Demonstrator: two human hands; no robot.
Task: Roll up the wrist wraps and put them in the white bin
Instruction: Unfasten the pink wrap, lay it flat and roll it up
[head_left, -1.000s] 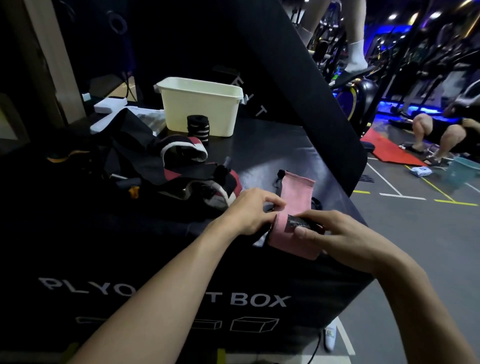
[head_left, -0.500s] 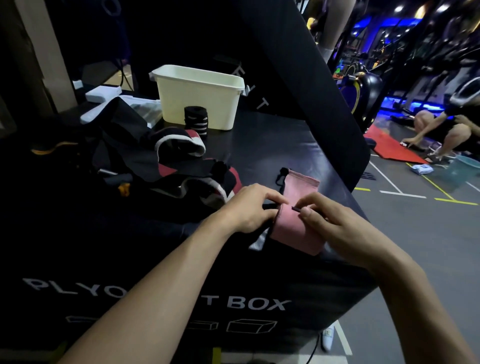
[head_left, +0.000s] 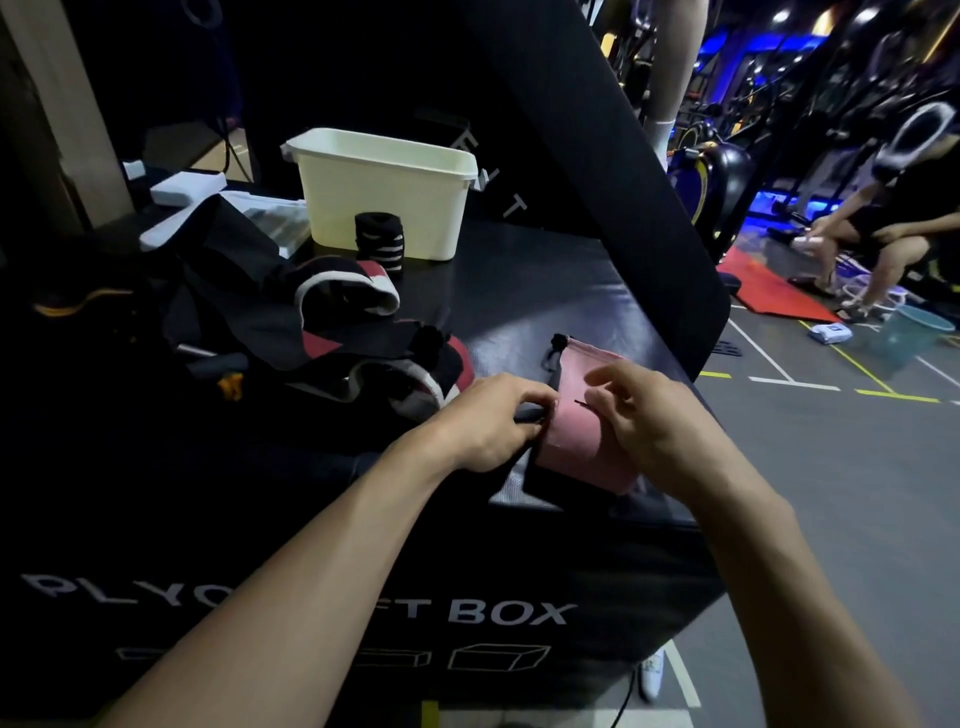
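Since half a second ago the right hand (head_left: 657, 423) has lifted a little off the pink wrap (head_left: 576, 431): its fingers (head_left: 615, 376), which pinched the dark strip at the near end, are now loosely curled above the cloth and seem to hold nothing. The left hand (head_left: 488, 423) has stayed in place, and its fingers (head_left: 530, 397) still pinch the dark end of the wrap at the left edge.

The pink wrap lies flat on the black box (head_left: 519, 291), which serves as the desk, near its front right corner. Its long axis runs away from the person, from the near edge toward a small black loop (head_left: 557, 344) at the far end. So the cloth lies directly under and between both hands, and the roll would go forward, away from the body. Both hands are equally near; the left one anchors, so the right is free to start the turn, I think.

The wrap looks like soft woven elastic, thin and limp, with a darker, stiffer patch at the near end. The white bin (head_left: 384, 208) is hard, smooth plastic and stands at the far side of the box, well apart from the hands. Just before it stands one black rolled wrap (head_left: 378, 240), upright and outside the bin. A heap of red, white and black wraps (head_left: 363, 332) lies to the left, still unrolled.
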